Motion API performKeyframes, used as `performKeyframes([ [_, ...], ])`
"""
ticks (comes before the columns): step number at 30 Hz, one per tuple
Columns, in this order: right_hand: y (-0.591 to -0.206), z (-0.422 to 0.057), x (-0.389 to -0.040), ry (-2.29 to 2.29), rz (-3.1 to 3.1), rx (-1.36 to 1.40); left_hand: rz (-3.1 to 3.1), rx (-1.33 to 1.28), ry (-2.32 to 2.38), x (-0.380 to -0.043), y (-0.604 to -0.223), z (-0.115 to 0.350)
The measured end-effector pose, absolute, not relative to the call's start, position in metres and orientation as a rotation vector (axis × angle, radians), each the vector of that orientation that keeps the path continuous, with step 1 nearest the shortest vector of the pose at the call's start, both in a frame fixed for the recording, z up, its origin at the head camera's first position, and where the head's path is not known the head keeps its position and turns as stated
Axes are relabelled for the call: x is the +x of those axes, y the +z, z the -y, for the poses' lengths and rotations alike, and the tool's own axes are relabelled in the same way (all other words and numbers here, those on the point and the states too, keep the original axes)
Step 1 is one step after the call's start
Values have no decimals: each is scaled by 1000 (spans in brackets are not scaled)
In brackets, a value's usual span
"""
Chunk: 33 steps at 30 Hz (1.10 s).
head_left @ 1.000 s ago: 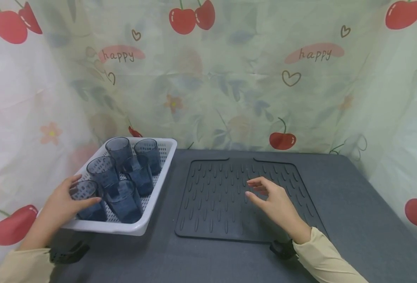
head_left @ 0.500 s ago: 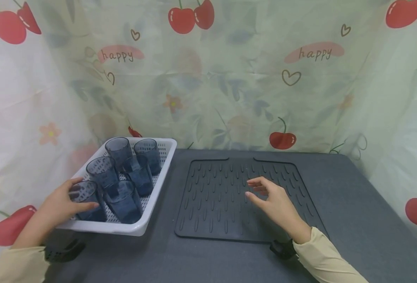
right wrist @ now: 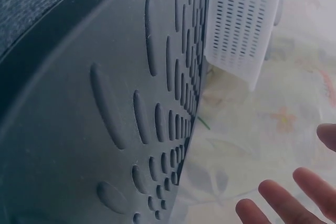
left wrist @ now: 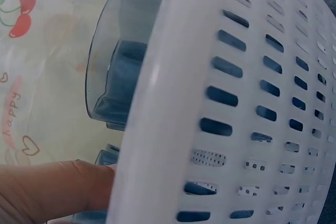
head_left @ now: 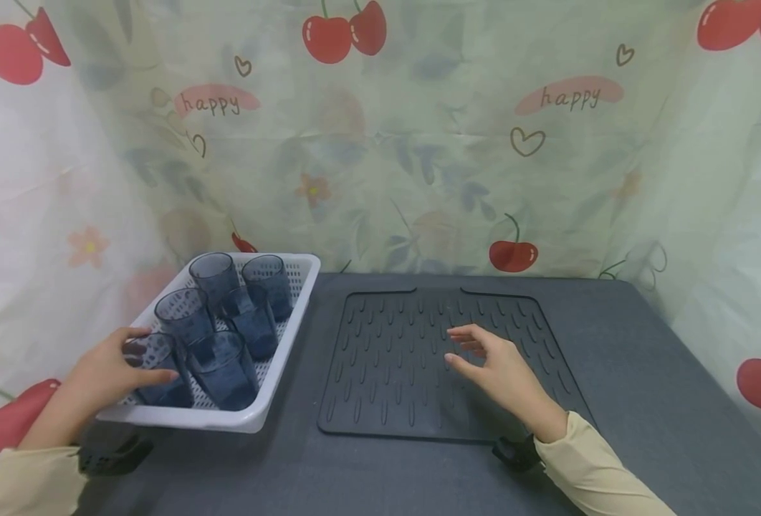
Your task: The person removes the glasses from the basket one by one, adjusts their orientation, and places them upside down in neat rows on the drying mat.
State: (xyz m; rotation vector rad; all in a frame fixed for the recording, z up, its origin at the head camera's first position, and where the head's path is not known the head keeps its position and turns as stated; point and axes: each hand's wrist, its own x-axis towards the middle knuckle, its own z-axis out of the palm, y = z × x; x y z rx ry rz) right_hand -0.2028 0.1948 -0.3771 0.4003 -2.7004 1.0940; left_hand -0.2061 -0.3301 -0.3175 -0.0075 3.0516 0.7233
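Several blue-tinted drinking glasses stand in a white plastic basket [head_left: 251,418] at the left of the head view. My left hand [head_left: 99,373] reaches over the basket's near-left corner and holds the nearest left glass [head_left: 164,390], thumb on one side and fingers on the other. Another glass [head_left: 222,373] stands right beside it. In the left wrist view the thumb [left wrist: 79,187] shows behind the basket wall, which hides most of that grip. Over the black ridged mat [head_left: 387,373], my right hand [head_left: 499,369] hovers with loosely bent fingers and nothing in them.
A dark grey table surface [head_left: 638,358] extends around the mat and basket. Printed curtain sheets [head_left: 380,158] enclose the back and both sides. The basket's raised rim stands between the glasses and the mat.
My left hand has shifted slightly left and its thumb has drawn in closer to the near-left glass. The glasses stay in place, and the right hand has hardly moved.
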Motion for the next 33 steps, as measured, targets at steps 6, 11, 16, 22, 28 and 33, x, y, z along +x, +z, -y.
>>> performKeyframes([
  [6,-376,-194,-203,1112,2738,378,-3054,-15,727,-208,-319,334],
  [11,-376,-194,-202,1127,2757,366,-3033,-60,704,-209,-316,334],
  [16,-376,-194,-202,1121,2765,355,-3038,-63,704,-209,-313,335],
  [22,-376,-195,-202,1108,2766,345,-3071,-42,709,-207,-307,335],
  [28,-377,-196,-202,1103,2761,352,-3080,-52,704,-203,-297,335],
  [33,-377,-196,-203,1100,2765,354,-3099,-86,701,-199,-288,336],
])
